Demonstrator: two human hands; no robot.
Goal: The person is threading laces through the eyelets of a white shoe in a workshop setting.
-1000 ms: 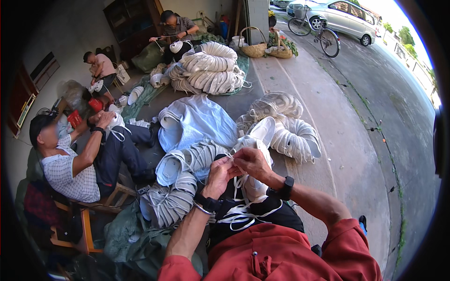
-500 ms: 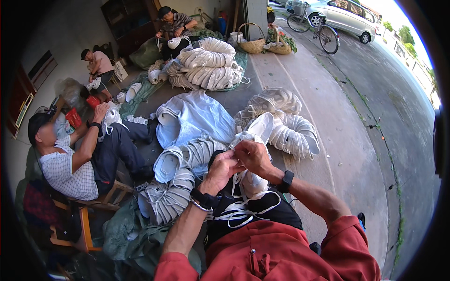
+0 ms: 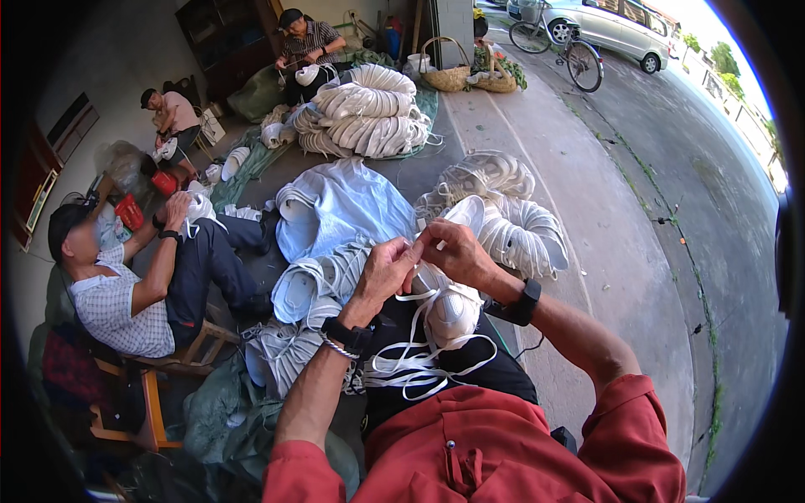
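Observation:
On my lap rests a white canvas shoe (image 3: 451, 312), toe towards me, with long white shoelaces (image 3: 419, 369) looped loosely over it and across my dark trousers. Just beyond the toe, my left hand (image 3: 387, 272) and my right hand (image 3: 461, 251) meet at the fingertips. Both are closed in a pinch on a white shoelace, most of it hidden by the fingers. Behind my right hand the pale sole of a shoe (image 3: 467, 212) shows. Wristbands sit on both my wrists.
Nested white shoes (image 3: 524, 239) lie ahead to the right, more (image 3: 306, 289) to the left by a pale blue sheet (image 3: 344, 214). A large shoe pile (image 3: 369, 113) stands farther back. A seated person (image 3: 134, 293) works at my left; two others sit beyond. Baskets (image 3: 449, 77) and a bicycle (image 3: 579, 59) stand far right.
Both my hands have lifted and moved slightly away from me, still together at the fingertips. More of the shoe's toe and the looped laces now shows.

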